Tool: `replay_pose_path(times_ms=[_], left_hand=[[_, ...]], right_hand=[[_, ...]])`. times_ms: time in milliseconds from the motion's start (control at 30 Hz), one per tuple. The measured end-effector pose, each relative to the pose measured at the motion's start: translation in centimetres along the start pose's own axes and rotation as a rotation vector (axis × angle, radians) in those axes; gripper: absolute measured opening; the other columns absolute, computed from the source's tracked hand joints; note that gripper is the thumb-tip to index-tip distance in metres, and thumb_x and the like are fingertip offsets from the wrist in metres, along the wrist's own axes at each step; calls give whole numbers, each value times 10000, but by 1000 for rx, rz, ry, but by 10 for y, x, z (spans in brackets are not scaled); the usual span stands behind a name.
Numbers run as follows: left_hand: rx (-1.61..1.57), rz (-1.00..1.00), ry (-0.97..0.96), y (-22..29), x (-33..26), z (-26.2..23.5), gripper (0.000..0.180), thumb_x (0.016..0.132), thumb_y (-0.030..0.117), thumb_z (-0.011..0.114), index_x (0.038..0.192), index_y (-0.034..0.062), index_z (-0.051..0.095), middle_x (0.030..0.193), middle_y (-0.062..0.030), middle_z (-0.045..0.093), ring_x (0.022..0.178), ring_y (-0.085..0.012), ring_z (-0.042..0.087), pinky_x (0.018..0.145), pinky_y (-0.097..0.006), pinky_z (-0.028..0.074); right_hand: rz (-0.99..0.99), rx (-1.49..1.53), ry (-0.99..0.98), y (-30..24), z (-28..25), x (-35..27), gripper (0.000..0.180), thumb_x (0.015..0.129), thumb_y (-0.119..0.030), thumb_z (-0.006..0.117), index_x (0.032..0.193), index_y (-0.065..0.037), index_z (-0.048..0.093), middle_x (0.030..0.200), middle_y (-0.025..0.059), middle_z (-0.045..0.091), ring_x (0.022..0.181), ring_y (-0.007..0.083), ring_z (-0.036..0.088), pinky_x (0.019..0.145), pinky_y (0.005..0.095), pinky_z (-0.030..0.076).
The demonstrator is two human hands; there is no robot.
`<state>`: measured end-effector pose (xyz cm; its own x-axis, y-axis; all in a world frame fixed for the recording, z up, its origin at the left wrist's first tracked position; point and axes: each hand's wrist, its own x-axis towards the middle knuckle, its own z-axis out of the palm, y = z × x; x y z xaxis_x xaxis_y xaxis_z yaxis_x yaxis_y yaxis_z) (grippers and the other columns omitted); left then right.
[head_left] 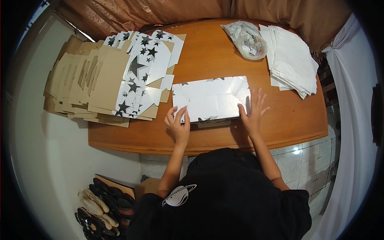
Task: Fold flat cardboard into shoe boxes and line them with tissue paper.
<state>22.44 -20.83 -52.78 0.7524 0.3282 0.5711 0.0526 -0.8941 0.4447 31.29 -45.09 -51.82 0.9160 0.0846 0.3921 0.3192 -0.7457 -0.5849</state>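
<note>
In front of me on the table lies a white cardboard box with black stars showing along its edges. Creases and panel seams run across its white surface. My left hand is at the box's near left corner, fingers bent and apart, the thumb over the white surface. At the right end, my right hand has its fingers spread upward, with the thumb at the box's right edge. Neither hand is wrapped round the box. Whether the fingertips press on it cannot be made out.
Stacked flat cardboard blanks, brown with white star-printed panels, cover the left of the wooden table. A clear plastic bag of small pieces and white paper sheets lie at the far right. Shoes are on the floor, lower left.
</note>
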Motion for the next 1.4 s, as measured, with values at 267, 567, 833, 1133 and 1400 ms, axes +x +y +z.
replay_pose_path(times_ms=[267, 567, 833, 1133, 1400], left_hand=[[-508, -344, 129, 10, 10, 7, 670, 719, -10, 625, 1312, 78, 324, 1327, -177, 207, 1235, -311, 258, 1018, -413, 256], [-443, -399, 72, 11, 12, 7, 661, 707, -30, 605, 1297, 61, 321, 1345, -188, 190, 1280, -325, 215, 1034, -404, 241], [-457, -332, -20, 5, 4, 2, 576, 794, 129, 624, 1291, 42, 346, 1313, -203, 296, 1257, -347, 269, 991, -411, 295], [102, 51, -257, 34, 27, -2, 381, 829, 374, 551, 1110, 117, 566, 1408, -211, 240, 1323, -439, 103, 956, -685, -35], [126, 110, -290, 38, 30, 12, 382, 847, 366, 526, 1169, 164, 564, 1432, -182, 226, 1325, -443, 84, 948, -690, -43]], right_hand=[[245, 93, -103, -7, -5, 9, 901, 718, -316, 666, 1431, -188, 130, 1475, 192, -20, 1330, 448, -73, 919, 708, -52], [278, 119, -149, -9, -7, 11, 920, 703, -292, 669, 1432, -188, 116, 1468, 213, -24, 1320, 476, -51, 926, 711, -12], [102, 107, -12, 1, 2, 0, 746, 800, -347, 590, 1401, -101, 225, 1455, 230, 47, 1316, 484, -2, 951, 688, -3], [-58, -319, -127, -22, -12, 2, 543, 858, -445, 475, 1297, -128, 430, 1429, 213, 184, 1300, 504, 70, 878, 748, -37], [-82, -262, -94, -13, -7, 0, 511, 859, -434, 477, 1266, -126, 458, 1418, 195, 217, 1300, 506, 69, 870, 752, -48]])
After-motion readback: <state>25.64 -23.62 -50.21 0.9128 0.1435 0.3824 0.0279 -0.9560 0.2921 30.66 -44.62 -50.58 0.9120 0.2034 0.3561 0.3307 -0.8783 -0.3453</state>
